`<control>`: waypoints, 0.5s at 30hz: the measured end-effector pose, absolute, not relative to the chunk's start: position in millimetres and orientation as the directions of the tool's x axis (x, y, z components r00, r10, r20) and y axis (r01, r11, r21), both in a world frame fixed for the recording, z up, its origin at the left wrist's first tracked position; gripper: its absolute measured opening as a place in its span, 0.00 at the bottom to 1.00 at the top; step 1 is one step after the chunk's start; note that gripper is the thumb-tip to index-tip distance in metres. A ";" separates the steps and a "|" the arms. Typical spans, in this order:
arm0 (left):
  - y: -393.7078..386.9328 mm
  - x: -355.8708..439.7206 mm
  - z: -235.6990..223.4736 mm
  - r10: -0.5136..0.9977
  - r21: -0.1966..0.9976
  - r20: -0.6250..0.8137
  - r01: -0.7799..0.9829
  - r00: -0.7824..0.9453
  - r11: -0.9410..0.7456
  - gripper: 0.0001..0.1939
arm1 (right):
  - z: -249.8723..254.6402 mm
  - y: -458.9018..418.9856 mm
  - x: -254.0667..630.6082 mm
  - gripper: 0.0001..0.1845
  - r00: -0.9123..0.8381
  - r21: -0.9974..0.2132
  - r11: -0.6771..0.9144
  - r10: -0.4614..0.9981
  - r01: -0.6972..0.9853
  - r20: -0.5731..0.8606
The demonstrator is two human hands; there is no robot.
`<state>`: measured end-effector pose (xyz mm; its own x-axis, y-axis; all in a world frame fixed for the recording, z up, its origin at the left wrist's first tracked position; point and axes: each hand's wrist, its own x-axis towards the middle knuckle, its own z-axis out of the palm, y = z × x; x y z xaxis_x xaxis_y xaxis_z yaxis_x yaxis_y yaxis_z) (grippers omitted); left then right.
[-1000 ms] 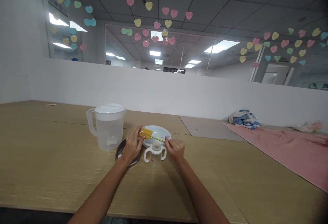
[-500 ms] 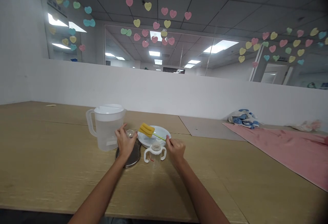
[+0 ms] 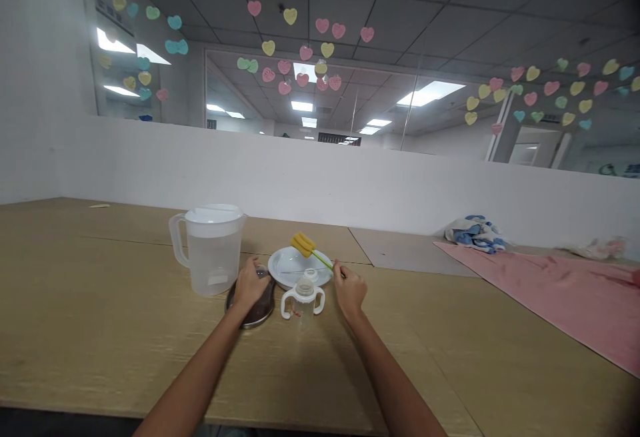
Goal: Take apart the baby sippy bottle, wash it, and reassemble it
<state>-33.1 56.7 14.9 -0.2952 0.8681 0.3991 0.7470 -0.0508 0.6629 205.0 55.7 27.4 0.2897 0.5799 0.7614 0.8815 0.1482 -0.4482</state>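
My right hand point(image 3: 349, 288) is closed on the thin green handle of a bottle brush with a yellow sponge head point(image 3: 303, 244), held tilted up over a white plate point(image 3: 286, 268). In front of the plate stands a clear baby bottle with two white handles point(image 3: 303, 296). My left hand point(image 3: 251, 285) rests curled on a small clear piece at the far edge of a round dark metal lid point(image 3: 253, 313). A translucent plastic pitcher point(image 3: 210, 249) with water stands just left of that hand.
The wooden table point(image 3: 100, 304) runs to a white partition wall at the back. A pink cloth point(image 3: 545, 290) covers the right side, with a crumpled blue-and-white rag point(image 3: 475, 230) behind it. Paper hearts hang from the ceiling.
My left hand let go of the sponge head and dropped onto the small clear piece on the metal lid. My right hand raised the brush, moving its sponge head up and right.
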 end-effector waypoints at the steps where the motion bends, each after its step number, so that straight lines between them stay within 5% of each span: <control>1: 56.8 -32.6 14.0 0.878 0.651 0.395 0.757 -0.271 -0.059 0.27 | 27.4 55.7 205.1 0.38 0.291 -0.450 0.143 0.585 0.882 0.757; 9: 55.0 -30.7 5.9 0.884 0.559 0.428 0.824 -0.189 -0.095 0.30 | 29.5 54.4 205.4 0.31 0.281 -0.428 0.079 0.646 0.900 0.710; 15: 54.2 -29.8 4.1 0.873 0.502 0.459 0.859 -0.166 -0.101 0.26 | 24.9 60.9 210.8 0.24 0.187 -0.304 0.042 0.706 0.952 0.683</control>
<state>-29.8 54.2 4.1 -0.1659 0.8726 0.4594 0.8590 -0.1010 0.5020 210.8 60.9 24.9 0.1873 0.7056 0.6834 0.9518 0.0416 -0.3038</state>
